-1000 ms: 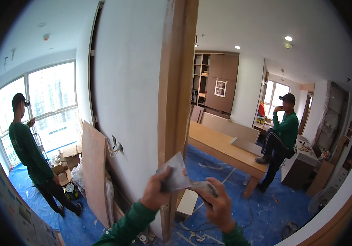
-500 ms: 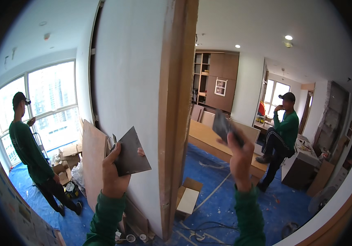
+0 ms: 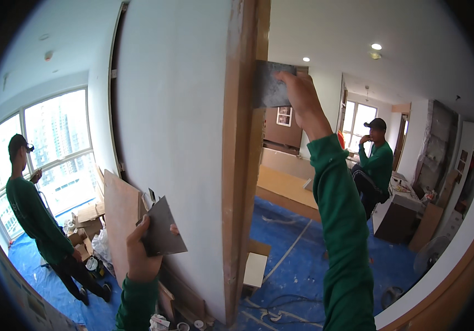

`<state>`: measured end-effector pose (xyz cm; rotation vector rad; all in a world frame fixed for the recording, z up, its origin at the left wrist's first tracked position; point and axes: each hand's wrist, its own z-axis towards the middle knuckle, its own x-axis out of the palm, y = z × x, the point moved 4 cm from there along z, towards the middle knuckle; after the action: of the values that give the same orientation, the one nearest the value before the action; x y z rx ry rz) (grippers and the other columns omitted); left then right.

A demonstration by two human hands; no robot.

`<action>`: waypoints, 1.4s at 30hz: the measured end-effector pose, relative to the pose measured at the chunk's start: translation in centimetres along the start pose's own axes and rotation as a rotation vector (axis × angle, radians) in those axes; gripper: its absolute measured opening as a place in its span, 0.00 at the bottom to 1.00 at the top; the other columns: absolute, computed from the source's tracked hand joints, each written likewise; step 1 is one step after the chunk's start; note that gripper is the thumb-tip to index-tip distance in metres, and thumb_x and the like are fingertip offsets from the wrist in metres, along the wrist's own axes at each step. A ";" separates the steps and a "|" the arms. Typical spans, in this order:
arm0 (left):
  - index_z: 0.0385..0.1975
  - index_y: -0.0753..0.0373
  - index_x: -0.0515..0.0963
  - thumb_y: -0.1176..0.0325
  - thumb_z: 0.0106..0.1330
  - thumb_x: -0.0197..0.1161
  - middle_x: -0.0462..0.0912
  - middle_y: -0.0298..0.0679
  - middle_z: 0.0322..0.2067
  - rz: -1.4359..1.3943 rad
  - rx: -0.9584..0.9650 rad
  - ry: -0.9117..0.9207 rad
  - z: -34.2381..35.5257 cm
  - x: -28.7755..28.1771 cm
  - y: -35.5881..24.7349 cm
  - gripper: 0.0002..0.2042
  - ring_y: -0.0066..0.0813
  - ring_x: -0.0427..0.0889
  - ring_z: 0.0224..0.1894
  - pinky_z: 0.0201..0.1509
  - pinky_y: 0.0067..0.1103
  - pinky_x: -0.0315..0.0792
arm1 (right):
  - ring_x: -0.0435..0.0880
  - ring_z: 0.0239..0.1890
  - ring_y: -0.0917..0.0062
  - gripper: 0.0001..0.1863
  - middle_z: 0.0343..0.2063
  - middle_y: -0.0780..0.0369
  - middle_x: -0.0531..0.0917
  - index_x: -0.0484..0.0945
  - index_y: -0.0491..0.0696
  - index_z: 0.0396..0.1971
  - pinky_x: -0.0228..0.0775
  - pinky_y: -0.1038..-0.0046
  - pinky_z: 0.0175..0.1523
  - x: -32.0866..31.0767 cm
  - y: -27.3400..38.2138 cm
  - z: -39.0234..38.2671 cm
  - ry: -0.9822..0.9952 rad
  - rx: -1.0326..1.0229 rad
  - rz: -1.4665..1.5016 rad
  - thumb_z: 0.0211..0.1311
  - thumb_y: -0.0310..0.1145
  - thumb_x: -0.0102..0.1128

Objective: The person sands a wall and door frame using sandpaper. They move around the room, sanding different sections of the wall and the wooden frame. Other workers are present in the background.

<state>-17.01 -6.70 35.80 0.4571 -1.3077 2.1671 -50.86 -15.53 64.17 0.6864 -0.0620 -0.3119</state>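
Note:
My right hand (image 3: 302,99) is raised high and presses a flat grey putty blade (image 3: 273,84) against the brown wooden edge (image 3: 242,165) of a white wall panel (image 3: 176,138). My left hand (image 3: 144,255) is low and holds a second grey metal blade (image 3: 162,229) in front of the white panel, off the surface. Both arms wear green sleeves.
A person in green stands at the left by large windows (image 3: 54,149). Another person in green (image 3: 374,165) sits at the right near a worktable (image 3: 405,207). Blue sheeting (image 3: 297,265) covers the floor. A wooden board (image 3: 120,220) leans on the wall; boxes and cables lie below.
My right hand rose from chest height up to the wooden edge and set its blade against it. My left hand moved left and lowered with the other blade.

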 end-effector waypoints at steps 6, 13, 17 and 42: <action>0.54 0.66 0.72 0.63 0.73 0.57 0.79 0.41 0.47 -0.196 -0.112 -0.077 -0.2 -4.6 -0.7 0.16 0.30 0.81 0.49 0.56 0.25 0.76 | 0.84 0.33 0.75 0.17 0.33 0.59 0.85 0.81 0.34 0.39 0.74 0.73 0.44 1.8 1.4 -0.2 0.026 -0.072 0.004 0.62 0.35 0.59; 0.52 0.66 0.73 0.66 0.70 0.59 0.79 0.41 0.46 -0.250 -0.147 -0.139 1.9 -3.9 0.8 0.15 0.33 0.80 0.48 0.58 0.28 0.75 | 0.86 0.40 0.74 0.21 0.37 0.57 0.87 0.83 0.35 0.39 0.74 0.70 0.51 1.7 1.8 -11.1 -0.072 -0.227 -0.021 0.65 0.41 0.56; 0.49 0.65 0.75 0.67 0.68 0.62 0.80 0.40 0.46 -0.373 -0.299 -0.178 3.2 -1.2 3.0 0.13 0.31 0.81 0.49 0.59 0.27 0.74 | 0.79 0.56 0.67 0.18 0.51 0.52 0.81 0.81 0.45 0.54 0.64 0.65 0.65 6.0 -0.7 -25.4 0.187 -0.192 -0.085 0.74 0.36 0.46; 0.39 0.71 0.82 0.69 0.68 0.66 0.87 0.39 0.31 0.091 0.299 0.177 9.0 9.5 -3.9 0.09 0.23 0.84 0.32 0.39 0.19 0.78 | 0.77 0.57 0.54 0.35 0.53 0.54 0.77 0.82 0.53 0.55 0.71 0.55 0.61 4.3 4.4 -24.7 0.203 -0.633 -0.866 0.41 0.12 0.56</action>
<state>-22.01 -10.44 47.95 0.3161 -0.9293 2.4299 -41.68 1.53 47.60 0.0720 0.5239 -1.0366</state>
